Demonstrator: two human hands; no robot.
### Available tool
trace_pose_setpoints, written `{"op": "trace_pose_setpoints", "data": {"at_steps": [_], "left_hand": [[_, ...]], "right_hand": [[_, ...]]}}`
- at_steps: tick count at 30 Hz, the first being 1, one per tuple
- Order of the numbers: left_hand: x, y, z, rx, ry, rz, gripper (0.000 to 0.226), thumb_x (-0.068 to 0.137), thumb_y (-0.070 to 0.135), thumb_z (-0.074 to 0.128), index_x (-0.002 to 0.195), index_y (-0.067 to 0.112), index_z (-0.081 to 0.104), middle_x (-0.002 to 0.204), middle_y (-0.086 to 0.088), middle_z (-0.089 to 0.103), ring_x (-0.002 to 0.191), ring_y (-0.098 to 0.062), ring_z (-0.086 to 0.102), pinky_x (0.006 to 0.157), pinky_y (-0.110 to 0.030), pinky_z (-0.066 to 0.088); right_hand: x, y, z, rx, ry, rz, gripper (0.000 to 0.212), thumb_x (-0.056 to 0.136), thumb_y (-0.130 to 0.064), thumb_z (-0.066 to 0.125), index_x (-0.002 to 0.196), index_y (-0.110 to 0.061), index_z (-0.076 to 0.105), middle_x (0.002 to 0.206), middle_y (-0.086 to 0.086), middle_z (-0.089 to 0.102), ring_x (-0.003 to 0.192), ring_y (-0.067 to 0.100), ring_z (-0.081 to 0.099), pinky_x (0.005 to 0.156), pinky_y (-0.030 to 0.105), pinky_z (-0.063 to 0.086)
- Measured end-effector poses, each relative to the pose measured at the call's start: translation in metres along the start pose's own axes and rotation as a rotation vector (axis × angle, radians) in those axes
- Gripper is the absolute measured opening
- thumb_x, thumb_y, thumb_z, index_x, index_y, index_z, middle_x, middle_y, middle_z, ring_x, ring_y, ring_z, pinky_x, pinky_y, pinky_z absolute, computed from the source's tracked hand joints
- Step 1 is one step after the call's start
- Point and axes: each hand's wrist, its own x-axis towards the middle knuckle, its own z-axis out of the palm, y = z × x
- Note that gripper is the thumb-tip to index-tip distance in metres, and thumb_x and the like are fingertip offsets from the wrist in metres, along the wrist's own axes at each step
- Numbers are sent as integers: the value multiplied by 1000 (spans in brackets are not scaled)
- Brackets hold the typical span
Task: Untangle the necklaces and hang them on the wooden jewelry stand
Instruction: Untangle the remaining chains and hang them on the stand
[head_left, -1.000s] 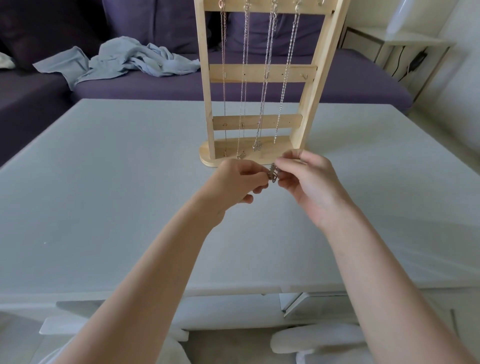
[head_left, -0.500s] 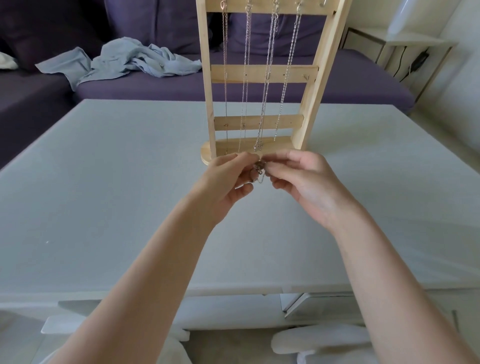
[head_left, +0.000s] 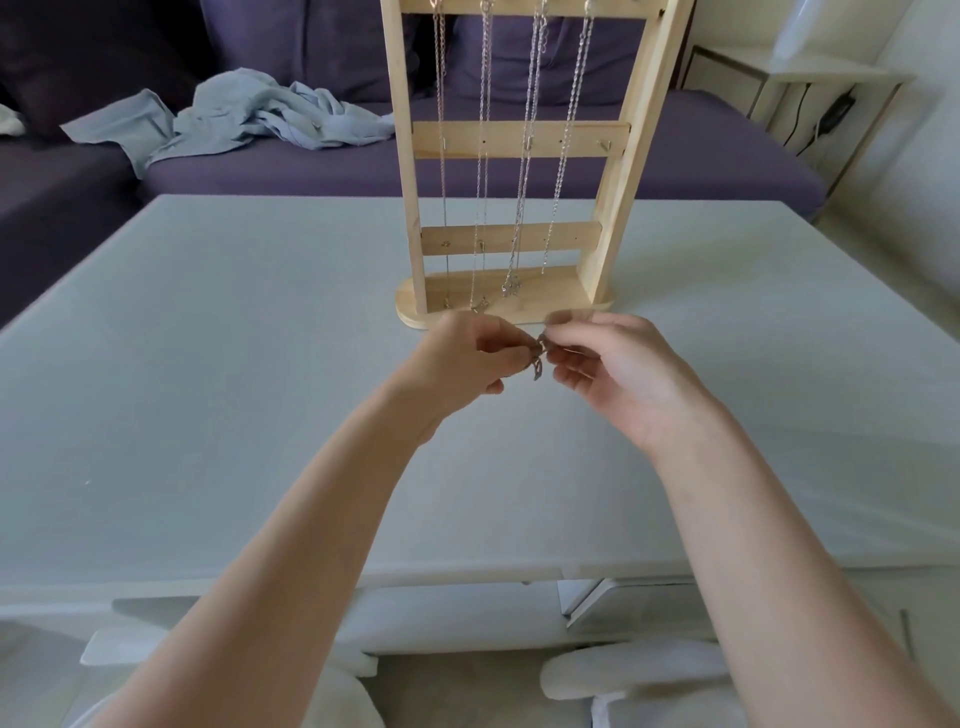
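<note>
Far left of the fingers, beyond the table (head_left: 208, 364): a crumpled cloth (head_left: 249, 114) on a sofa (head_left: 519, 171).

Left hand (head_left: 457, 364) low over the table, fingers curled inward, tips pinching a small dark bunch of chain (head_left: 537, 361). Hard to tell exactly which fingers close on it.

Between the two sets of fingertips: that bunch, held clear of the table, a short bit dangling below. Too small to tell whether one chain or more, or how knotted.

Right hand (head_left: 623, 369) just beside, thumb and forefinger pinching the same bunch from the other side, remaining fingers loosely curled beneath.

Just beyond the fingertips: the wooden stand (head_left: 613, 171) upright on its base, four necklaces (head_left: 524, 171) hanging straight down from the top bar.

Likely very light, limp and slippery; fine links probably kinked or snapped by a hard tug. Best taken right at the knot with fingertips, teased apart gently, then lifted by the clasp end toward a free hook.
</note>
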Motion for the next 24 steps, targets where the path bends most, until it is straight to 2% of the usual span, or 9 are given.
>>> {"op": "trace_pose_setpoints", "data": {"at_steps": [3,6,11,16,20,24], "left_hand": [[-1,0,-1,-87,34,-27,15,91,7,56,85,15,68,68,3,57,58,-4,50,56,-11,45],[-2,2,-2,-315,76,-109,12,92,11,56,88,12,67,73,3,64,58,-4,57,55,-13,46],[-3,5,-1,-578,-38,-180,9,94,11,54,91,8,62,72,-1,63,64,-11,57,55,-17,46],[-2,1,5,-455,-66,-133,5,89,13,62,84,14,61,70,4,59,60,-5,52,56,-13,45],[-2,1,6,-407,-118,-195,7,88,8,60,84,10,66,70,1,54,57,-5,47,52,-13,41],[-2,0,8,-270,-63,-196,9,87,7,61,84,12,68,69,0,55,58,-7,48,56,-15,41]], "right_hand": [[1,-1,1,77,-36,-15,21,87,6,54,75,-11,57,64,4,58,60,15,55,57,20,46],[1,-3,3,157,-91,-22,21,88,8,51,78,-11,54,64,4,58,60,16,57,55,20,49],[2,-3,2,107,-89,-72,20,87,9,52,80,-10,53,63,4,57,55,13,57,55,18,48],[-1,-2,-2,25,-88,-97,20,85,10,56,84,-10,56,64,2,61,57,11,57,60,19,47],[-2,-2,-5,-40,-29,-121,21,80,10,61,76,-10,58,66,3,59,53,9,54,57,19,43],[-2,0,-2,-124,38,-145,20,78,9,64,75,-10,59,65,3,59,52,10,54,54,19,41]]}}
